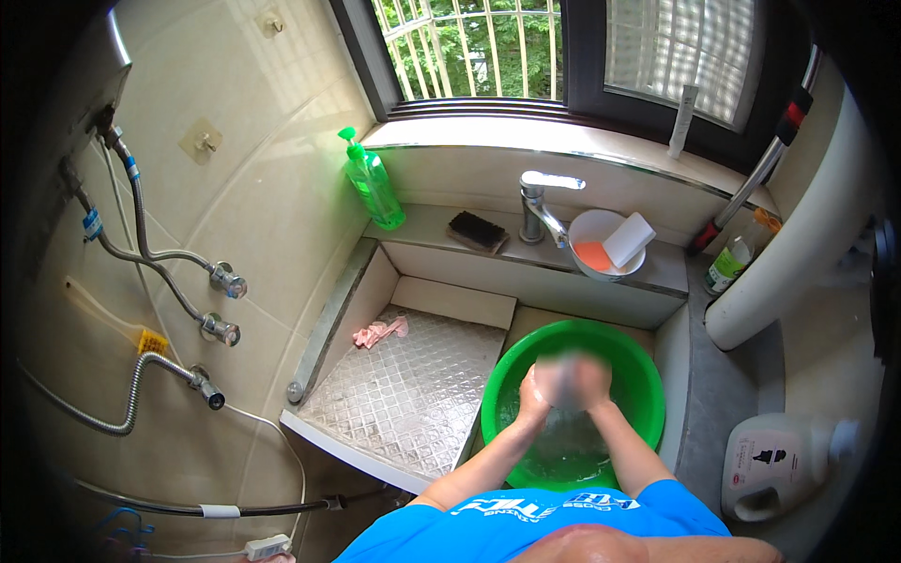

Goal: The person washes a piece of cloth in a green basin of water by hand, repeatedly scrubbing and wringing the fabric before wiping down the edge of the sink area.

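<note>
A round green plastic basin [505,352] sits in the right part of the sink, with water [570,443] in it. Both hands are close together over the basin's middle. My left hand [533,395] looks wet, with a white patch on it that may be suds. Beside it, my right hand [598,389] is turned inward. A blur covers the fingers and the space between the hands, so whether they hold anything cannot be made out.
Left of the basin lies a ridged washboard slab [408,380] with a crumpled pink cloth [380,332]. Behind are a green pump bottle [375,186], a scrubbing brush [479,231], a faucet [533,211] and a white bowl [591,224]. A large jug [774,457] stands right, near a pipe [788,260].
</note>
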### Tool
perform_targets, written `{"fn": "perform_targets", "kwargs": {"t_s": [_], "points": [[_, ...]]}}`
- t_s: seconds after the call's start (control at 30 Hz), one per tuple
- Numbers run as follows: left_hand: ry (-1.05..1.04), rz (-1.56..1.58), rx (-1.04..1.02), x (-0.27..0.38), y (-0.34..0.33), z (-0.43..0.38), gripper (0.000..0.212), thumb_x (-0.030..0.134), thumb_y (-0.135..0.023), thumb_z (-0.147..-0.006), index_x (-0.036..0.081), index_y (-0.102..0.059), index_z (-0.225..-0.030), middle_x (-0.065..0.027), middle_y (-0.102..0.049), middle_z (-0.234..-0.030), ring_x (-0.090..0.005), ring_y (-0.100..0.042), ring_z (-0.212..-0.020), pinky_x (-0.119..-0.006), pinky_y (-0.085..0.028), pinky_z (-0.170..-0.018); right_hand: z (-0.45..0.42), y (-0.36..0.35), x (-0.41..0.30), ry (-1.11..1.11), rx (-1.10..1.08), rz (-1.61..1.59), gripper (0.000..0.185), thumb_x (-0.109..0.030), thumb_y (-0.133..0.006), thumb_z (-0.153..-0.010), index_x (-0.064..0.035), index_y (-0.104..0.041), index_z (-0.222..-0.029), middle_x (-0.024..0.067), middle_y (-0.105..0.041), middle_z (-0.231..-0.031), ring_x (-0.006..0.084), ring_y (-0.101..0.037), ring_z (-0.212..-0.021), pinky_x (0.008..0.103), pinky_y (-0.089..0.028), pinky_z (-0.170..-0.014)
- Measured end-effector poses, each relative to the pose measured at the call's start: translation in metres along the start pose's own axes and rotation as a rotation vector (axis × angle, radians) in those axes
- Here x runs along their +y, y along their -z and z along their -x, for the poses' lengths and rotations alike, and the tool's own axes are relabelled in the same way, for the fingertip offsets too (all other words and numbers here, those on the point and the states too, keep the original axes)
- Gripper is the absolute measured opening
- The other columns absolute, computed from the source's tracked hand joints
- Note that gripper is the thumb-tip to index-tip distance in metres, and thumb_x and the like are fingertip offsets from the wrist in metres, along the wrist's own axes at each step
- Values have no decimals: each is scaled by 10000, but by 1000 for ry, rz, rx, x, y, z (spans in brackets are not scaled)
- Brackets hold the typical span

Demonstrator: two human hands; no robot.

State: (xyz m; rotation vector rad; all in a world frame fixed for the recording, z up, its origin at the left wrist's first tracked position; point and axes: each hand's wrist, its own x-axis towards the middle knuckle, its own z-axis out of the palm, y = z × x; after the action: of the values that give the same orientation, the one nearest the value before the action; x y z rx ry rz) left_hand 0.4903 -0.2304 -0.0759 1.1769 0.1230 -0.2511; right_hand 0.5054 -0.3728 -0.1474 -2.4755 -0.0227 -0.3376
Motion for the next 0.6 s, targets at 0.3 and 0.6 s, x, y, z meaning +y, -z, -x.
{"fn": "perform_targets", "kwargs": {"t_s": [0.3,0.6], "points": [[147,351,28,-6,13,-10,298,164,-462,-895,-2,-458,-1144,-65,-554,-989,-133,-551,-874,-259,-474,-755,25,-10,34,-458,-188,150,399,-381,-428,-795,-85,-493,-1054,194,-589,-950,377,-561,-878,465,-450,-753],[303,542,-238,-26,17,-23,266,194,-459,-895,21,-500,-1093,-68,-555,-976,-136,-554,-829,-276,-501,-703,19,3,0,55,26,-47,224,-201,-543,-748,-61,-588,-917,111,-582,-870,260,-560,-781,355,-469,-665]]}}
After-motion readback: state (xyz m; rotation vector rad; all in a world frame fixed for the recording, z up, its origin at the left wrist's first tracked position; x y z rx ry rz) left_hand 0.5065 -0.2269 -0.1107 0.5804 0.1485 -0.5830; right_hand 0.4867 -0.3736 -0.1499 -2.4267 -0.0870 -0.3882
